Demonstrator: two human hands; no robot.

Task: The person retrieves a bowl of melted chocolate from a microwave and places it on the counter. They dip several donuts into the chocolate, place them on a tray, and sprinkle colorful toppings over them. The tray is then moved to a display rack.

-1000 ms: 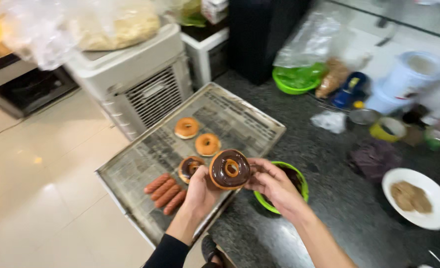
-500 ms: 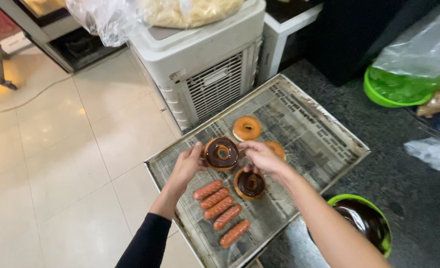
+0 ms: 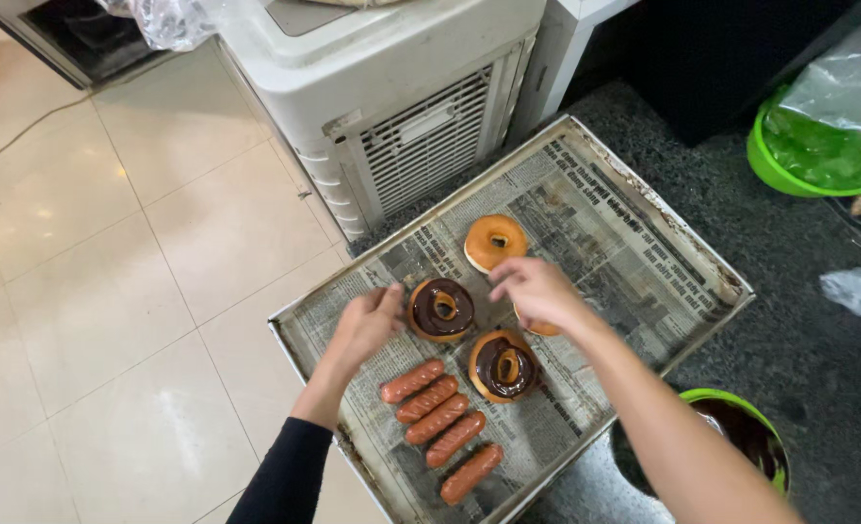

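— Both hands have let the chocolate doughnut down onto the tray?
— Yes: left hand touches its left edge, fingers loose; right hand hovers open, empty, near the plain doughnut, sausages nearer.

The left hand is bare below a black long sleeve, while the right hand and forearm are uncovered, ringless.
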